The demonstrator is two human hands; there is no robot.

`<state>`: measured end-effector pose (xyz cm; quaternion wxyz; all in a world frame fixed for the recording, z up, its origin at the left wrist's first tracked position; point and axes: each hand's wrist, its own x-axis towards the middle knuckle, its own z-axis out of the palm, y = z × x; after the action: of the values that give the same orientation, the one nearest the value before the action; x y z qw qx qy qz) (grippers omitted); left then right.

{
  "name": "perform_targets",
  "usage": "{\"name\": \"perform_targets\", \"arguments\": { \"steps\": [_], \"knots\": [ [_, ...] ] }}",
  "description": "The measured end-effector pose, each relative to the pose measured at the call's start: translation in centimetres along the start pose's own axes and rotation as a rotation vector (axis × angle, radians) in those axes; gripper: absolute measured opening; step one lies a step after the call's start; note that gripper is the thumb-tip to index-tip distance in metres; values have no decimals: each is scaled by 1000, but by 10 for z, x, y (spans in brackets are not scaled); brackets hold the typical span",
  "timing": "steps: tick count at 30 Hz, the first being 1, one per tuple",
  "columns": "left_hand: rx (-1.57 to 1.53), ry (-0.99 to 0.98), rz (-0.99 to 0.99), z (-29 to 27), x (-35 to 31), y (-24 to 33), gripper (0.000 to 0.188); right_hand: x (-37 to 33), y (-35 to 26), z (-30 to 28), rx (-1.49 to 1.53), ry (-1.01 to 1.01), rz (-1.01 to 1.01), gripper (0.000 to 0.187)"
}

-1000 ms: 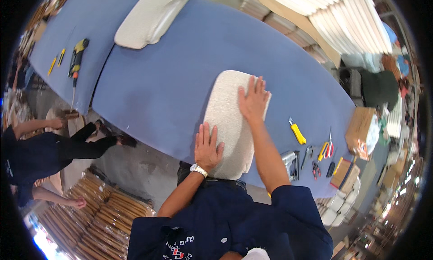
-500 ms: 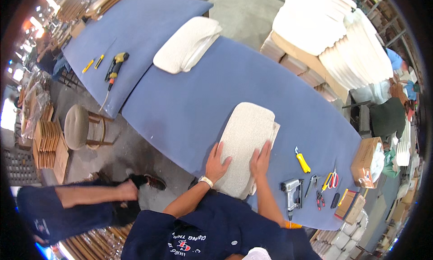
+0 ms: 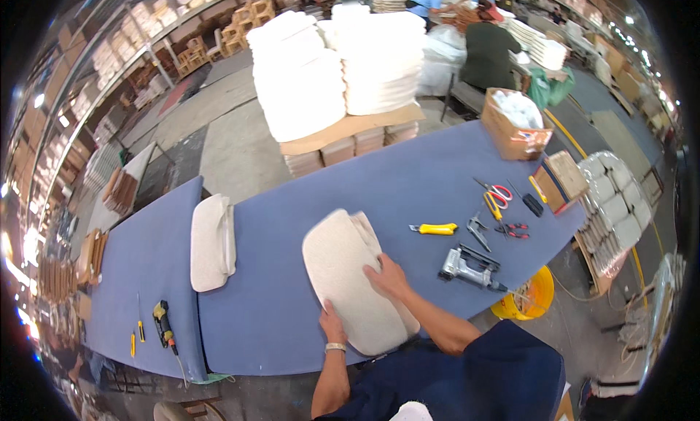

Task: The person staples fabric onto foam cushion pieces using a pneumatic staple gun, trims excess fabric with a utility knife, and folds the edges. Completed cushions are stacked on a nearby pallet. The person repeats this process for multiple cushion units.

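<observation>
The beige pad (image 3: 346,275) lies between left grip (image 3: 332,323) and right grip (image 3: 389,278).

Two hands (image 3: 390,277), one staple gun (image 3: 467,273)

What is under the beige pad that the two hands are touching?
Beneath the beige pad, a similar layer shows along the right edge; the blue table shows around them. The pad covers the rest, so anything else underneath cannot be seen.

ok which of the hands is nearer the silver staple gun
Right. The right hand is on the right side of the beige fabric pad, left of the silver staple gun; the left hand is farther left, at the pad's left edge.
</observation>
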<state>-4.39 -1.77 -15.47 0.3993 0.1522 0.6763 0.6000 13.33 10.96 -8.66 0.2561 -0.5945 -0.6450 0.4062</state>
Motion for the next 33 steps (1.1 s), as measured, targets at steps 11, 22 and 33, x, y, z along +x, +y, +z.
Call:
{"name": "perform_targets", "arguments": {
  "steps": [11,22,33],
  "knots": [
    [-461,-395,33,62,-34,96,72,-29,-205,-141,-291,-134,-1010,51],
    [1148,-90,1000,11,-69,154,92,-24,-21,14,-539,-603,-632,56],
    [-35,279,11,-115,108,13,69,59,110,-160,-309,-35,-90,50]
  ]
}}
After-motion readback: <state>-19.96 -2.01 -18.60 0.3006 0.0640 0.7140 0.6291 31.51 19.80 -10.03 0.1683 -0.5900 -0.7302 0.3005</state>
